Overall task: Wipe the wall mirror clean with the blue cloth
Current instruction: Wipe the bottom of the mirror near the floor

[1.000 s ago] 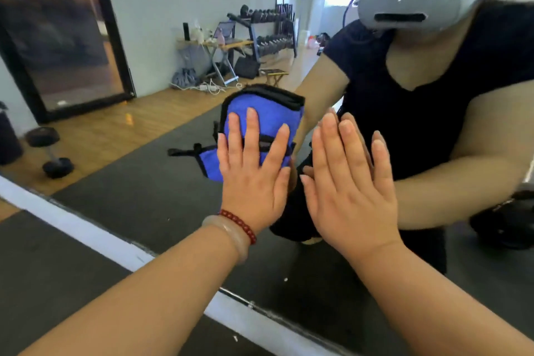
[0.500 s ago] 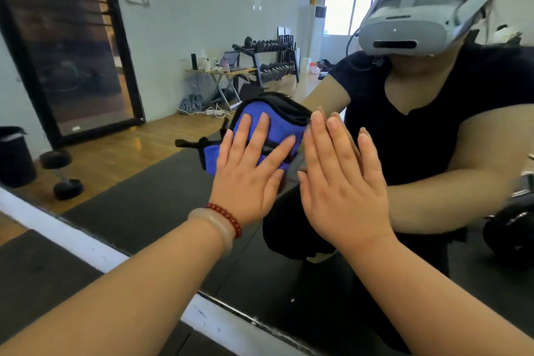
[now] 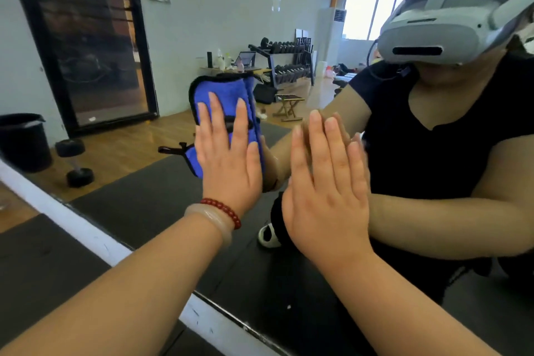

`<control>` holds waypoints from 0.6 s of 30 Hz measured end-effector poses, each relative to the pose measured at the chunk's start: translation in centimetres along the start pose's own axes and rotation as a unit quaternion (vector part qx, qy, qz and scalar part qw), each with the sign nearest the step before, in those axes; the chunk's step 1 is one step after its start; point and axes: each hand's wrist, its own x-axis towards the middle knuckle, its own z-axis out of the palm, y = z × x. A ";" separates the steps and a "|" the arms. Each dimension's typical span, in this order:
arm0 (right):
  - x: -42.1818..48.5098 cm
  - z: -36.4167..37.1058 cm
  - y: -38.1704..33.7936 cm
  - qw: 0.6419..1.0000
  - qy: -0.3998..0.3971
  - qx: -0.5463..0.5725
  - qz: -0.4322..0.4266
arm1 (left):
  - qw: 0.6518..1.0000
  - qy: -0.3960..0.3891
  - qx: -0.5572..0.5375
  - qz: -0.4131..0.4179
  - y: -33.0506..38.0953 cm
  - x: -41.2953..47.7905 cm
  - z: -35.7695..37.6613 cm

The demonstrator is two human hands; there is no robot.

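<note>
Both hands are up on the glass! Left hand (image 3: 228,162) spreads straight fingers flat over the blue cloth (image 3: 221,94), pressing it against the wall mirror (image 3: 202,23), and the folded cloth pokes out above the fingertips. Right hand (image 3: 326,193) lies flat and open on bare glass just beside it, holding nothing. A red bead bracelet (image 3: 224,209) and a pale bangle (image 3: 209,220) ring the left wrist. Reflected behind are a dumbbell rack (image 3: 284,66), a floor dumbbell (image 3: 75,163) and a black bin (image 3: 23,141).
</note>
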 end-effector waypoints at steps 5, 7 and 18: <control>1.1 1.8 -4.9 1.000 -0.004 0.021 -0.010 | 0.985 -0.047 0.076 0.148 -6.0 1.2 -0.4; 2.0 2.6 -6.2 1.000 -0.008 0.015 0.006 | 0.992 -0.041 0.058 0.106 -7.2 1.5 -0.5; 2.8 4.3 -7.9 0.997 0.006 -0.061 0.036 | 0.988 -0.007 0.024 0.151 -8.1 3.0 -0.9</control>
